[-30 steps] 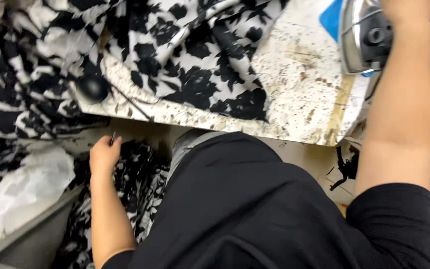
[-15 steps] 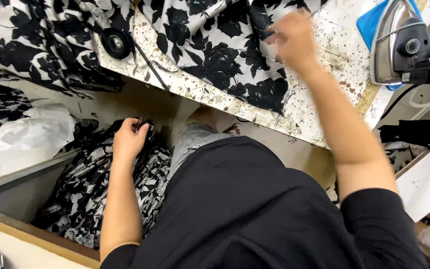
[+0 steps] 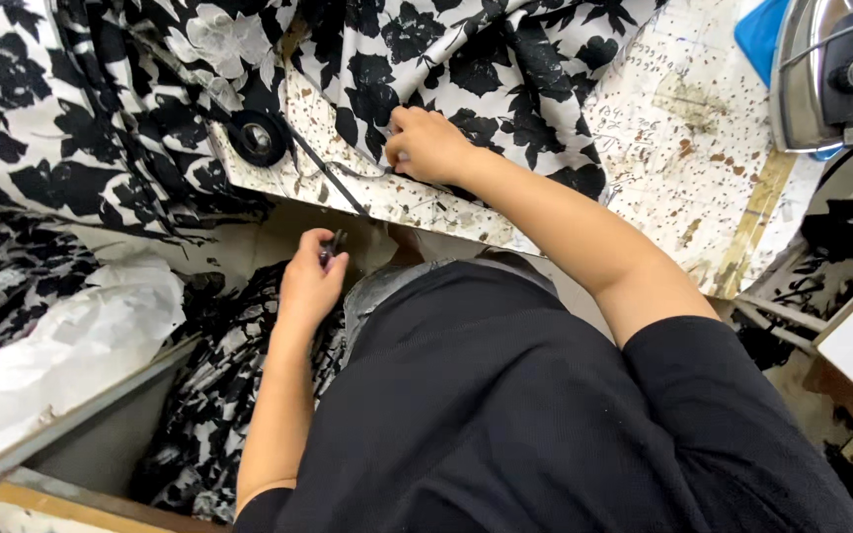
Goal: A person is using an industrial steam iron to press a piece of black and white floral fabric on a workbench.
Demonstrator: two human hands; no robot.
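1. Head view, work under way: right hand point(image 3: 426, 146) pressed on the black-and-white floral fabric point(image 3: 505, 69) at the near edge of the speckled desk point(image 3: 683, 148), fingers curled onto the cloth edge and a thin black strip point(image 3: 333, 178); nothing yet lifted clear.
2. Left hand point(image 3: 310, 281) below the desk edge, grip closed on a small dark object point(image 3: 331, 247), too small to identify.
3. Left of the right hand, a round black disc point(image 3: 257, 138) on the cloth. Far right of it, a steam iron point(image 3: 826, 74) parked on a blue pad.
4. Under the left hand, more floral cloth heaped in a bin point(image 3: 199, 424); white plastic sheeting point(image 3: 81, 326) further left, crowding the reach.
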